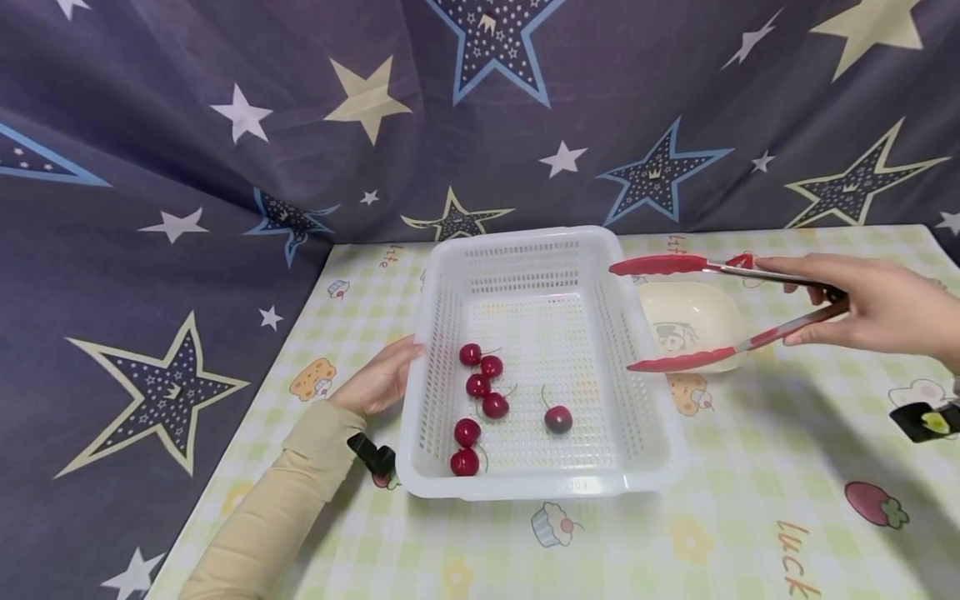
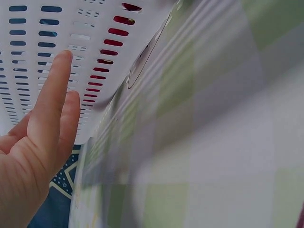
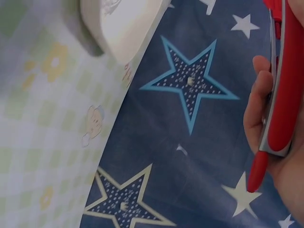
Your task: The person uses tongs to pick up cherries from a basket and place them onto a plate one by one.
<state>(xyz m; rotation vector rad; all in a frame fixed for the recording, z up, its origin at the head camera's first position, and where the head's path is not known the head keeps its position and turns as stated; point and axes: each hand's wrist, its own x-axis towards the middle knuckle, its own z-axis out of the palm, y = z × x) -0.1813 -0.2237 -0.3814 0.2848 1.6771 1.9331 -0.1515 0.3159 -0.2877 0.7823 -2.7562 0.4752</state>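
Observation:
A white perforated plastic basket (image 1: pixel 663 467) holds several dark red cherries (image 1: pixel 495 406), most in a loose group along its left side. One cherry (image 1: pixel 558 419) lies apart, right of that group. At the basket's left wall is my left hand (image 1: pixel 382 375); in the left wrist view its fingers (image 2: pixel 50 99) are extended against the slotted side. My right hand (image 1: pixel 892 308) grips tongs (image 1: pixel 693 360) with red tips and metal arms. Nothing is between the spread tips, which overlap the basket's right rim in the head view. The right wrist view shows the red handle (image 3: pixel 287 90) in the palm.
Just right of the basket, partly behind the tongs, stands a cream bowl (image 1: pixel 720 312) with a printed drawing inside. A green-checked tablecloth (image 1: pixel 615 550) covers the table. Dark star-patterned fabric (image 1: pixel 465 167) hangs along the back and left sides.

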